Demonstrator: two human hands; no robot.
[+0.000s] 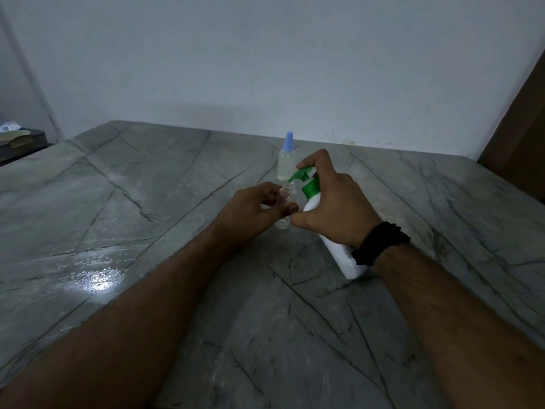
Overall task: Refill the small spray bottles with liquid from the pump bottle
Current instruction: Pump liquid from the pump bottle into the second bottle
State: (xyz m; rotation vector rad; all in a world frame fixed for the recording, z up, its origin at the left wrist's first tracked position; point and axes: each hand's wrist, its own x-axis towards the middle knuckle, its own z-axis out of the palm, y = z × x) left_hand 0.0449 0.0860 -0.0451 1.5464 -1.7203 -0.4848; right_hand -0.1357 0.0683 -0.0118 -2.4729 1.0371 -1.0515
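Note:
A white pump bottle (pixel 343 255) with a green pump head leans to the left on the grey stone counter. My right hand (pixel 333 208) grips its upper body, with a finger on top of the pump. The green nozzle tip sits right over the open neck of a small clear spray bottle (pixel 287 194) that has no cap. My left hand (pixel 256 208) holds this small bottle upright between thumb and fingers. Behind them, a second small spray bottle (pixel 286 157) with a blue cap stands on its own and holds some clear liquid.
The grey veined stone counter (pixel 177 261) runs back to a pale wall. A wet, shiny patch (pixel 100 278) lies on the counter at the left. A dark box with papers (pixel 20 140) sits at the far left edge. A brown panel (pixel 522 137) stands at the right.

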